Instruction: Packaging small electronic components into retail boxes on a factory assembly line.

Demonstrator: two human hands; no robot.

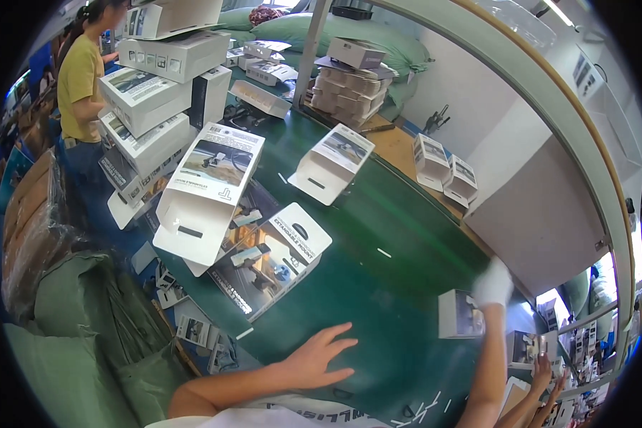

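Note:
My left hand [319, 359] is bare and open, its fingers spread above the green table, holding nothing. Farther to the right, my right hand [493, 284] wears a white glove and is smeared by motion. It is at the upper right corner of a small white box [458, 314]; whether it touches or grips the box I cannot tell. Beyond my left hand lies a printed mount box [271, 260] with a hang tab. A taller white box [210, 182] with an open flap stands partly over it. Another open-flapped box [334, 162] lies farther back.
Stacked boxes [150, 100] rise at the left edge, near a person in a yellow top [78, 78]. Flattened cartons [349, 85] are piled at the back. A metal frame [549, 93] arches over the right side. Another person's hands [542, 378] are by a box at lower right.

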